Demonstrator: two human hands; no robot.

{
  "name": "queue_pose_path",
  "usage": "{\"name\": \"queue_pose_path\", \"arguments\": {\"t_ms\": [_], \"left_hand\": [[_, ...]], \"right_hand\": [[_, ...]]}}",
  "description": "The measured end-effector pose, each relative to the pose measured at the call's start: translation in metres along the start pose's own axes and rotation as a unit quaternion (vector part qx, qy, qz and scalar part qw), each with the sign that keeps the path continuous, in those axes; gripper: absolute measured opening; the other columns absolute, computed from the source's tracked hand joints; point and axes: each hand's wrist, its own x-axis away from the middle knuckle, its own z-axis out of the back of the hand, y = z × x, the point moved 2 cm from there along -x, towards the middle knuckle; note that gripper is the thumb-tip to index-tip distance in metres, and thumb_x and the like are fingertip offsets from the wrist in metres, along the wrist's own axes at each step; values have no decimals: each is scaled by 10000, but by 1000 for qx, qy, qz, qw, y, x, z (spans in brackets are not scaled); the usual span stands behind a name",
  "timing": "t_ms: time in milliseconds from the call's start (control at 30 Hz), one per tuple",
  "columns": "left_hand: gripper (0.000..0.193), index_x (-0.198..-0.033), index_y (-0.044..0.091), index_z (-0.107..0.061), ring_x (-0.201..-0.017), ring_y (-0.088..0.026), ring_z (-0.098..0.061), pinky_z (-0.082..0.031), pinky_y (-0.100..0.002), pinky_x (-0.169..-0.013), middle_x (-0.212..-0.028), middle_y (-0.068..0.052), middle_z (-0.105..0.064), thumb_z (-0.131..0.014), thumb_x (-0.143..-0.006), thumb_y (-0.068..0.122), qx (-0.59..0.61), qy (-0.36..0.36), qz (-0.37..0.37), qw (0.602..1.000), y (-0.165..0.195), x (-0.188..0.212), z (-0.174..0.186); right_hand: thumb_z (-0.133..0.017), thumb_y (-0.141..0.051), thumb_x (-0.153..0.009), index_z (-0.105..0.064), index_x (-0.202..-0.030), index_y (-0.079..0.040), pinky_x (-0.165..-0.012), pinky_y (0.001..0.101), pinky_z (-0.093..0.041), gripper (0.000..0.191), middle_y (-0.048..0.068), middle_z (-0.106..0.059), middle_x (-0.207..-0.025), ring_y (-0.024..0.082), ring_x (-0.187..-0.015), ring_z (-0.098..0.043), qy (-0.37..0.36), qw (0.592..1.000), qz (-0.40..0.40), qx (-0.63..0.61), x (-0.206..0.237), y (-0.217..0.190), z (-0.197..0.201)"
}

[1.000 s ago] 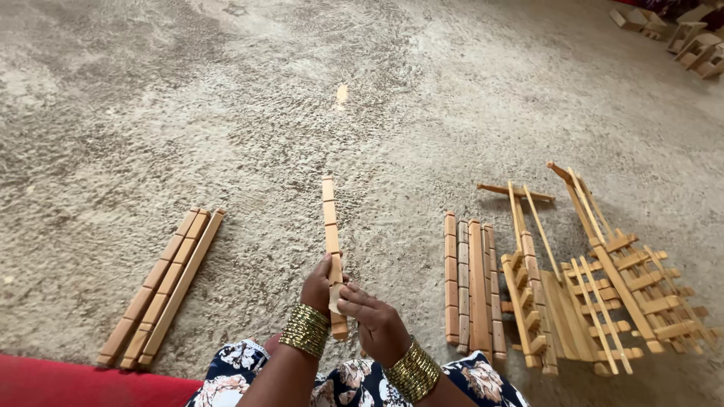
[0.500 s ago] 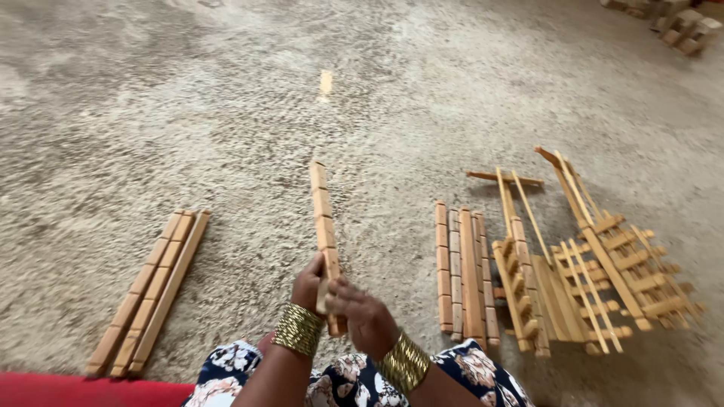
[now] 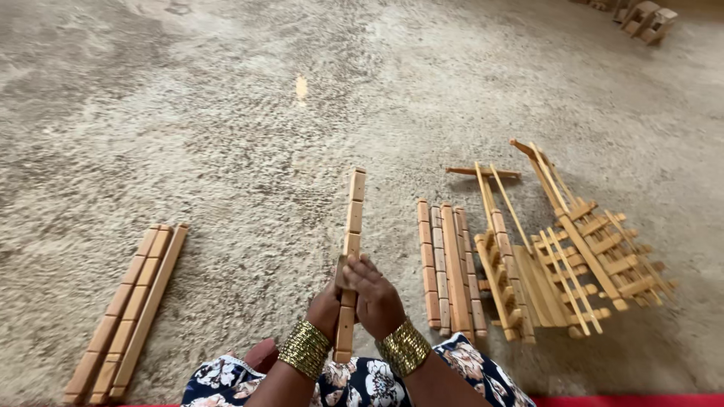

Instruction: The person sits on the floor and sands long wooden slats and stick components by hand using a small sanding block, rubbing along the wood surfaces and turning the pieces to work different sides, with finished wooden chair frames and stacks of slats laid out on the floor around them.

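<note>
Two hands met around one notched slat (image 3: 351, 249), held roughly upright and pointing away over the floor (image 3: 226, 136). Left hand (image 3: 326, 307) had its grip clamped on the slat's lower part; right hand (image 3: 375, 298) was closed on it from the other side, fingers (image 3: 360, 270) over the front. Three slats (image 3: 128, 313) lay side by side well apart on the left. Four slats (image 3: 449, 265) lay just right, beside assembled racks (image 3: 573, 256).
</note>
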Motion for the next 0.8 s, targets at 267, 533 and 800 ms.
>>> {"name": "queue_pose_path", "arguments": {"t_ms": [267, 533, 800], "left_hand": [[415, -1024, 63, -559, -578, -151, -646, -574, -246, -464, -787, -73, -645, -401, -1051, 446, 255, -27, -39, 966, 10, -21, 33], [450, -1036, 35, -529, -576, -158, -594, -554, -270, -492, -804, -79, -615, -340, -1075, 441, 292, 57, -20, 954, 18, -11, 29], [508, -1010, 24, -591, -528, -174, -591, -543, -301, -475, -727, -100, -601, -319, -1053, 451, 47, 37, 86, 995, -20, 0, -13]], "right_hand": [[-408, 17, -1030, -708, -1215, -30, -1097, 414, -530, 355, 172, -648, -1370, 368, -1391, -517, -83, 990, 61, -92, 6, -35, -12], [-491, -59, -1034, -721, -1170, -22, -1099, 458, -507, 270, 187, -645, -1345, 362, -1368, -506, -76, 995, 49, -37, 13, -31, -21], [-474, -41, -952, -692, -1239, -15, -1074, 458, -516, 361, 139, -626, -1397, 341, -1373, -498, 11, 998, -55, 19, -2, 37, -6]]}}
